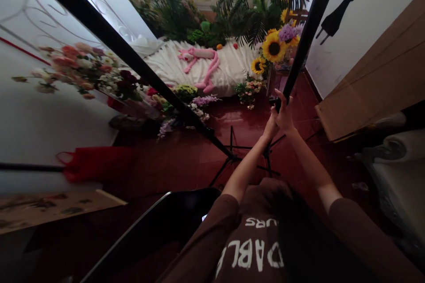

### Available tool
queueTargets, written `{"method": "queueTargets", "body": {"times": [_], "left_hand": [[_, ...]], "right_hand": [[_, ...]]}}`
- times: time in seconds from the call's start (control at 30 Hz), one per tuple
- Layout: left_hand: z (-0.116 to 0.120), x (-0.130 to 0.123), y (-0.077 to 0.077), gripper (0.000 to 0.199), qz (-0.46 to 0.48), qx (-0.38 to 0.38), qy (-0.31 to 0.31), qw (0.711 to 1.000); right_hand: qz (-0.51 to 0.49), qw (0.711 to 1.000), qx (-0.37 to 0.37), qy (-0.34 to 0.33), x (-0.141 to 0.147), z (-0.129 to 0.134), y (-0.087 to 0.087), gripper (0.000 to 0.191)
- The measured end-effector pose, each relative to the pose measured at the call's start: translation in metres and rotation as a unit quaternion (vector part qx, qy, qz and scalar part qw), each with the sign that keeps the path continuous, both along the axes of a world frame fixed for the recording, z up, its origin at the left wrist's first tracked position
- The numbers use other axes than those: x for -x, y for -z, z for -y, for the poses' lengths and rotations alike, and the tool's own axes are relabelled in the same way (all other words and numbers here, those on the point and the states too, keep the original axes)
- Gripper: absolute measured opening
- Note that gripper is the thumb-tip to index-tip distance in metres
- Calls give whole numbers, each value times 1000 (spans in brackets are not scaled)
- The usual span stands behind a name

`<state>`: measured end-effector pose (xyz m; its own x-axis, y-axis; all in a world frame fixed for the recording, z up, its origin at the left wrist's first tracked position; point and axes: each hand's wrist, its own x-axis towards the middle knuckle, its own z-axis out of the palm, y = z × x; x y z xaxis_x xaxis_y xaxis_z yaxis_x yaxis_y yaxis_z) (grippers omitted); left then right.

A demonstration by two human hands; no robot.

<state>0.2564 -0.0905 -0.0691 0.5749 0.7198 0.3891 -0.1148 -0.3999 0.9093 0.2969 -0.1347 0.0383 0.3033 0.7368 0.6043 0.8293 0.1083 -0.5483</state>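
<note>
A black tripod stand [305, 37] rises at a slant on the right, its legs spread on the floor. My right hand [284, 115] is wrapped round its pole at the collar [276, 102], with a finger reaching up beside the knob. Just below and to the left, my left hand [273, 123] is closed against the same stand; its fingertips are partly hidden. A second black stand [146, 73] slants across the left, touched by neither hand. Its legs [229, 152] stand close to those of the first.
A white draped platform [229, 73] holds a pink plush toy [203, 54]. Sunflowers [274, 47] and other artificial flowers [75, 64] flank it. A hanging plug [334, 20] and brown board [372, 70] are on the right. A red bag [89, 163] lies left.
</note>
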Motion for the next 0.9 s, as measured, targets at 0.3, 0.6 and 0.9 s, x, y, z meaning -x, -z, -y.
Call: {"method": "queueTargets", "body": {"times": [0.3,0.6,0.9], "left_hand": [[1,0,9,39,-3,-12,-30,999],[5,0,6,39,-23,-7,-57,998],[4,-1,9,44,-25,-3,-60,998]], "right_hand": [[-24,999,-30,-31,-27,40,32,57],[53,999,6,5,-47,101,71,46],[25,998,18,61,-37,93,76,50]]}}
